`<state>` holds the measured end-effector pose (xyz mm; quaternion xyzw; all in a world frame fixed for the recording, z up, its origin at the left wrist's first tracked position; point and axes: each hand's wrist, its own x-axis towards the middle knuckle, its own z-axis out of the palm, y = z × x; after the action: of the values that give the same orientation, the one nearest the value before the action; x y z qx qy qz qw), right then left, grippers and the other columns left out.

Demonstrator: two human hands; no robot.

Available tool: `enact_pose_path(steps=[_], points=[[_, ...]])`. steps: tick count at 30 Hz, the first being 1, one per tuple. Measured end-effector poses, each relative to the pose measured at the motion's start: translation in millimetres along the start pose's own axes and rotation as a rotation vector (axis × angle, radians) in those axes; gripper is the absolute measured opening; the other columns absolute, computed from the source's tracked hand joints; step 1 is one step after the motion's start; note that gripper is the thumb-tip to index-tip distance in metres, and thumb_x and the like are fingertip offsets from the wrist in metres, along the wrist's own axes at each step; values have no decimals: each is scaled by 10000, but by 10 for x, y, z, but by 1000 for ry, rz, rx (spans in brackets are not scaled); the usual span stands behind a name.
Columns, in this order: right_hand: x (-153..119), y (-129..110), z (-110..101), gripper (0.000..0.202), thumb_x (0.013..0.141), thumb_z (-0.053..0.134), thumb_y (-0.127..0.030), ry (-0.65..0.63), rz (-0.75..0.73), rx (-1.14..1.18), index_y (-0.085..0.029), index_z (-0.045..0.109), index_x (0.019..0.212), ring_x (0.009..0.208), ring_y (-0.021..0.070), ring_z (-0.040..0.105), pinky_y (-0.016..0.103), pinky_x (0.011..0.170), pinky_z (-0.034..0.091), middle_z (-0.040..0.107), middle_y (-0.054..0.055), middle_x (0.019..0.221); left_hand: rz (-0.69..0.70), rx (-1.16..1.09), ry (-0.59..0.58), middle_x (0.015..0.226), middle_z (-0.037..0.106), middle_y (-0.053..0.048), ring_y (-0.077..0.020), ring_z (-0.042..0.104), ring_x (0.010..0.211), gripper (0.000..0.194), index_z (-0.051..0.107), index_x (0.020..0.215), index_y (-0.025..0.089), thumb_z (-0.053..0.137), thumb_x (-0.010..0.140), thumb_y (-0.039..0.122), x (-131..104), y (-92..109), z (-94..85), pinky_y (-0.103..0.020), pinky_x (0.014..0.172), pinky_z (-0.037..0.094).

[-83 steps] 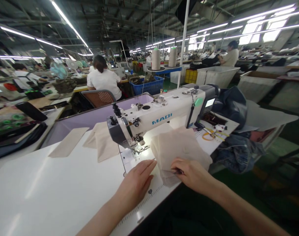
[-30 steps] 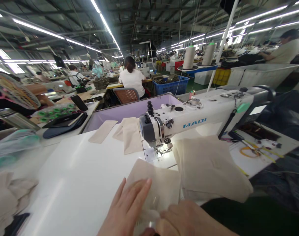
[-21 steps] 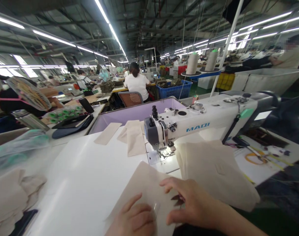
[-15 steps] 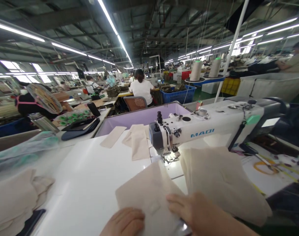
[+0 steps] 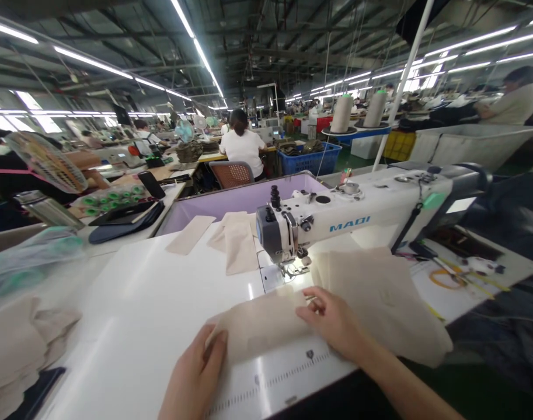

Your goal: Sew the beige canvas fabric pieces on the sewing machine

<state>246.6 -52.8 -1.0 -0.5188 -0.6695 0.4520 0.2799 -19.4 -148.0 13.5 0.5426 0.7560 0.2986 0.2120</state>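
A beige fabric piece (image 5: pixel 260 326) lies on the white sewing table (image 5: pixel 139 303), just in front of the sewing machine (image 5: pixel 349 221). Its left end is pinched between the thumb and fingers of my left hand (image 5: pixel 198 367). At its right end is my right hand (image 5: pixel 331 324), with thumb and fingertips closed at the cloth's edge near the lit needle area. A larger beige fabric (image 5: pixel 375 297) spreads to the right of the needle and hangs over the front edge. Behind the held piece lie a folded beige piece (image 5: pixel 240 248) and a flat one (image 5: pixel 190 234).
Stacked beige fabric (image 5: pixel 16 344) is at the far left, below a plastic bag (image 5: pixel 34 256). A metal bottle (image 5: pixel 49 210) and fan (image 5: pixel 47 160) stand behind. Orange-handled scissors (image 5: pixel 448 277) lie at right. A person (image 5: pixel 242 143) sits ahead, facing away.
The near part of the held fabric has lifted or folded back, uncovering the table's ruler marks. My right hand has moved forward toward the needle, and my left hand has shifted left. The view has shifted slightly.
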Motion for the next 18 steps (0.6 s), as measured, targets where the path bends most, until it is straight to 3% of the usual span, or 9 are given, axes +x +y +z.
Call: enact_pose_path(steps=[2, 4, 9, 14, 18], points=[[24, 22, 77, 472, 866, 637, -369, 77, 48, 79, -193, 541, 1293, 669, 170, 599, 294, 685, 444, 637, -50, 703, -24, 47, 8, 684, 682, 14, -238, 689, 696, 302, 613, 814, 272, 452, 905, 511, 69, 4, 10, -294, 646, 541], [-9, 25, 111, 577, 872, 632, -406, 130, 13, 150, -189, 436, 1369, 663, 173, 597, 301, 687, 461, 629, -57, 703, -43, 69, 12, 708, 693, 10, -246, 700, 720, 306, 609, 843, 273, 437, 906, 517, 85, -18, 20, -298, 657, 539], [-152, 3, 96, 338, 850, 634, -364, 192, -130, 208, -241, 430, 1091, 694, 153, 620, 284, 700, 491, 653, -27, 815, -73, 98, 9, 742, 711, 0, -257, 715, 772, 334, 611, 864, 269, 424, 902, 544, 70, -79, 22, -300, 682, 539], [-115, 16, 137, 182, 817, 617, -283, 63, -86, 68, -252, 441, 849, 671, 152, 621, 269, 654, 462, 625, -31, 749, -105, 99, 9, 754, 720, 6, -255, 716, 766, 365, 619, 873, 270, 425, 897, 578, 44, -7, 22, -298, 678, 536], [-13, 23, 187, 29, 824, 575, -208, 3, -30, 30, -227, 554, 830, 733, 164, 643, 263, 671, 435, 675, -14, 763, -157, 128, 17, 784, 730, 17, -246, 710, 753, 361, 614, 850, 283, 444, 896, 598, -23, 122, 40, -293, 676, 521]])
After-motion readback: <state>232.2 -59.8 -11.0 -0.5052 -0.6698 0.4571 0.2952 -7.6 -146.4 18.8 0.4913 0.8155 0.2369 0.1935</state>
